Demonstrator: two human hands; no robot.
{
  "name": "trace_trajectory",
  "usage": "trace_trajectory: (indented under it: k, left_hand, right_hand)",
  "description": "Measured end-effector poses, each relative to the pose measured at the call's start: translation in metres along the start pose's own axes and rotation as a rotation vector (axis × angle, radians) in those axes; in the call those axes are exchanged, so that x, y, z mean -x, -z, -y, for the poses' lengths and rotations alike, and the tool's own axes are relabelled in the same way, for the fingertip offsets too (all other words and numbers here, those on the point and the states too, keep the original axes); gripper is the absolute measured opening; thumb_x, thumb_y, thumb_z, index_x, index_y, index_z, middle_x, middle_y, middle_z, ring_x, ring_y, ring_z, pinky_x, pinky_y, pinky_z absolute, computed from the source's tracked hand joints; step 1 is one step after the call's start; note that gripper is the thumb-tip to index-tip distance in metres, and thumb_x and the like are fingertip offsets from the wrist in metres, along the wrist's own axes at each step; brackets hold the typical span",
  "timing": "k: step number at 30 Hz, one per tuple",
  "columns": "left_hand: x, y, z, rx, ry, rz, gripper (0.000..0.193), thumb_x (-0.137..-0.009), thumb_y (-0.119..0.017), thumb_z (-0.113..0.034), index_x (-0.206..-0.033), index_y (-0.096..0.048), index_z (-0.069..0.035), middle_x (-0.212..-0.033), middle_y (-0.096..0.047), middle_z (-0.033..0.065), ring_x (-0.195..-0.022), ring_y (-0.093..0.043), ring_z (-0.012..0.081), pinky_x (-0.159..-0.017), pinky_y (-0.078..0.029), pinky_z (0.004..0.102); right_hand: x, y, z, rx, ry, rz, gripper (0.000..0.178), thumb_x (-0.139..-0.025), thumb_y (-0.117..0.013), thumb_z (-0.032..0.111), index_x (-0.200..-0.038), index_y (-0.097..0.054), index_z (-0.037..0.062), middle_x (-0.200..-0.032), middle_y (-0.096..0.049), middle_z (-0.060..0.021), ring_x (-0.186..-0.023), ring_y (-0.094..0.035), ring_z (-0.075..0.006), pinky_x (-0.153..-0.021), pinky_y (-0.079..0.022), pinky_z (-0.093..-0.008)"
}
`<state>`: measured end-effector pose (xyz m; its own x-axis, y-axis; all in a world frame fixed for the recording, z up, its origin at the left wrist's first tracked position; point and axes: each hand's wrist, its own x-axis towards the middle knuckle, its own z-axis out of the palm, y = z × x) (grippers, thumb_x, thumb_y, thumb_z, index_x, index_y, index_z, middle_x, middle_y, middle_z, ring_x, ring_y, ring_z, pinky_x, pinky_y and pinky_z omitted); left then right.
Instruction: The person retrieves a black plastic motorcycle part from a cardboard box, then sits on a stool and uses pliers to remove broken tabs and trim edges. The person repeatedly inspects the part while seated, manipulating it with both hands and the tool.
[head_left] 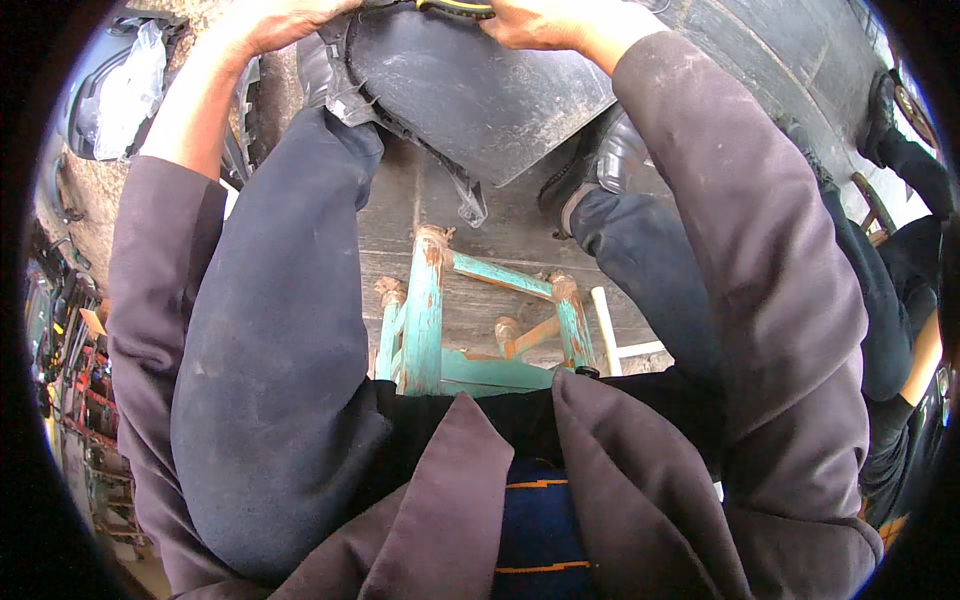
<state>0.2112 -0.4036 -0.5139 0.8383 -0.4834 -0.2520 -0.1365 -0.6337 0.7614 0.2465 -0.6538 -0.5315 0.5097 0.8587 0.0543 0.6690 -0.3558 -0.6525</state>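
Observation:
At the upper edge of the head view, a dark grey scuffed plastic panel (pixel 470 90) stands tilted between my feet, with a row of clips and tabs along its left side. My right hand (pixel 540 22) is closed on a yellow-and-black handled object (pixel 455 8) at the panel's top; the picture edge cuts it off and its kind is unclear. My left hand (pixel 285 20) reaches to the panel's upper left, its fingertips near the dark end of that object. Most of its fingers are cropped out.
A worn turquoise wooden stool (pixel 425 310) shows between my legs. Black moulded parts with clear plastic wrap (pixel 130 90) lie at the far left. Red-framed racks (pixel 90 390) stand lower left. Another person's dark-clothed legs (pixel 860 270) are close on the right.

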Motion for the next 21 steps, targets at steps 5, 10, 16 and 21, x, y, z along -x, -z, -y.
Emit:
trace_trajectory:
  k: [5, 10, 16, 21]
  left_hand:
    - [0.006, 0.002, 0.003, -0.115, -0.018, -0.025, 0.007, -0.072, -0.069, -0.009, -0.076, -0.065, -0.005, -0.096, -0.068, 0.0117, -0.092, -0.065, 0.0274, -0.083, -0.051, 0.0375]
    - [0.024, -0.010, 0.034, 0.499, 0.270, -0.493, 0.041, -0.091, -0.067, -0.033, -0.124, -0.062, -0.008, -0.119, -0.064, 0.0030, -0.107, -0.060, 0.0172, -0.096, -0.048, 0.0372]
    - [0.045, -0.043, 0.043, 1.403, 0.726, -0.329, 0.052, -0.091, -0.065, -0.040, -0.133, -0.055, -0.011, -0.134, -0.056, 0.0056, -0.122, -0.052, 0.0234, -0.102, -0.042, 0.0479]
    - [0.045, -0.033, 0.009, 1.157, 0.811, -0.223, 0.050, -0.087, -0.066, -0.051, -0.126, -0.063, -0.020, -0.117, -0.064, -0.0013, -0.102, -0.058, 0.0137, -0.086, -0.046, 0.0361]
  right_hand:
    - [0.012, 0.006, 0.003, 0.074, 0.058, -0.152, 0.042, -0.073, -0.072, 0.015, -0.112, -0.059, 0.0055, -0.105, -0.064, -0.0194, -0.099, -0.060, -0.0390, -0.084, -0.048, -0.0472]
    - [0.039, -0.017, 0.043, -0.082, -0.626, -0.034, 0.060, -0.068, -0.074, 0.025, -0.120, -0.057, 0.0012, -0.108, -0.064, -0.0216, -0.102, -0.062, -0.0367, -0.088, -0.049, -0.0443]
    - [0.048, -0.045, 0.104, -0.575, -1.078, -0.048, 0.065, -0.071, -0.074, 0.028, -0.121, -0.049, -0.0031, -0.102, -0.065, -0.0257, -0.097, -0.066, -0.0376, -0.089, -0.051, -0.0413]
    - [0.052, -0.037, 0.143, -0.696, -1.168, -0.030, 0.070, -0.073, -0.079, 0.027, -0.126, -0.047, -0.0054, -0.107, -0.061, -0.0206, -0.095, -0.062, -0.0259, -0.086, -0.050, -0.0362]
